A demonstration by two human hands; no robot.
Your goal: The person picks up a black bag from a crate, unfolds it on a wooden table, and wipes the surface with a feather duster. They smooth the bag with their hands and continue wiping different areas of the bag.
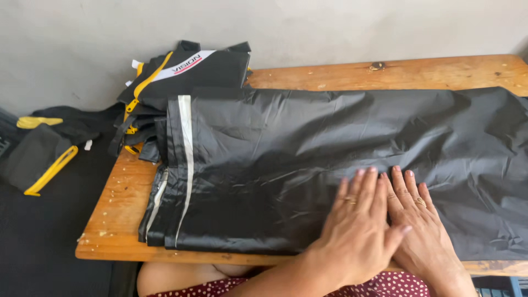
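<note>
We press both palms flat, fingers spread and grasping nothing, on the black garment (330, 159); left hand (357, 231) overlaps right hand (421, 225). Its long axis runs nine to three across the wooden table (118, 220).

A pile of black bags with yellow trim (181, 77) sits at my wooden surface's (118, 209) far left corner. More black and yellow pieces (41, 151) lie off its left edge, below a grey wall (308, 25).
</note>
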